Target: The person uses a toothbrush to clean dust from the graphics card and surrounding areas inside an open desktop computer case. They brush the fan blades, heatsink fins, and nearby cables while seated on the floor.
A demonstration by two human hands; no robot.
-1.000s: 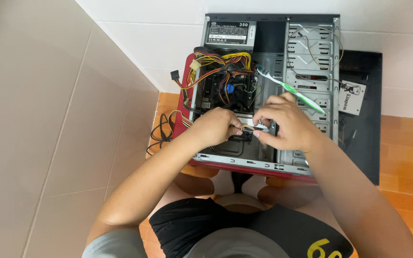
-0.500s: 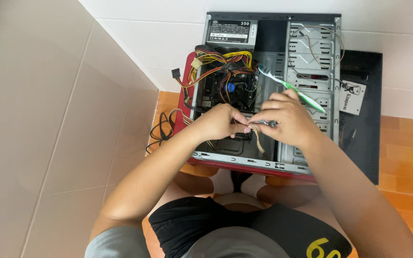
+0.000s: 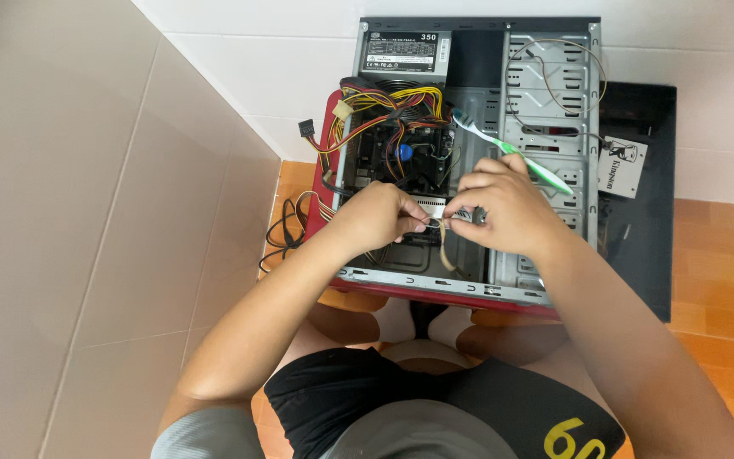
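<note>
Thin beige cable [image 3: 444, 248] pinched between left hand [image 3: 381, 214] and right hand [image 3: 503, 206]; green toothbrush [image 3: 511, 151] at one o'clock; open grey metal computer case [image 3: 554, 102] uncovered, unfinished.

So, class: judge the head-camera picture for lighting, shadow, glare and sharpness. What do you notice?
Head view: soft, even light, no harsh glare on the wall tiles; the open computer case is sharp, its interior shaded; the left hand and right hand, pinching a small connector, look sharp; the dark side panel loses detail.

Bare forearms, grey short sleeve, black shorts with a yellow printed mark, white socks
</note>
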